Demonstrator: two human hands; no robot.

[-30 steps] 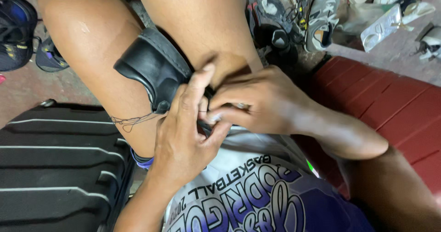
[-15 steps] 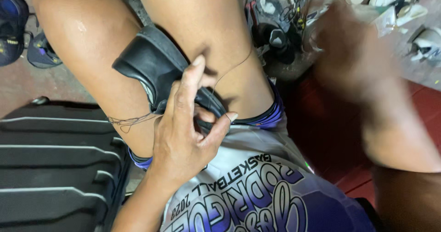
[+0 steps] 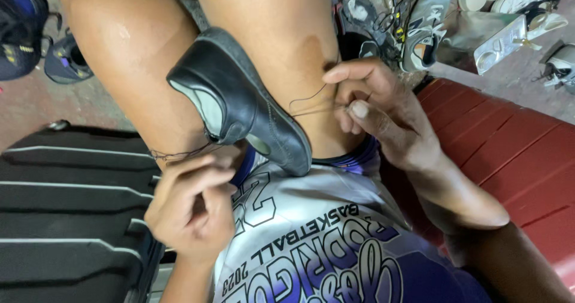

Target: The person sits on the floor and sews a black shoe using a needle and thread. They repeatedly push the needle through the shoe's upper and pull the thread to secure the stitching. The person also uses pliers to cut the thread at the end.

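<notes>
Black leather shoe [image 3: 239, 102] wedged between our knees, our right hand [image 3: 374, 108] pinching dark thread [image 3: 308, 99], our left hand [image 3: 191, 210] curled closed on thread too.

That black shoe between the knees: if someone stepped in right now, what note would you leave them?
Left hand: closed, low beside the left thigh, with a dark thread running across that thigh toward it; whether it grips the thread is unclear.
Right hand: fingertips pinching the other thread against the right thigh.
Black shoe: wedged between the knees, neither hand on it.
Done: thread runs out of the shoe on both sides.
Left: how much stitching remains cannot be judged from here.
Nearby: black ribbed case to the left, red bench to the right, other shoes on the floor.
</notes>
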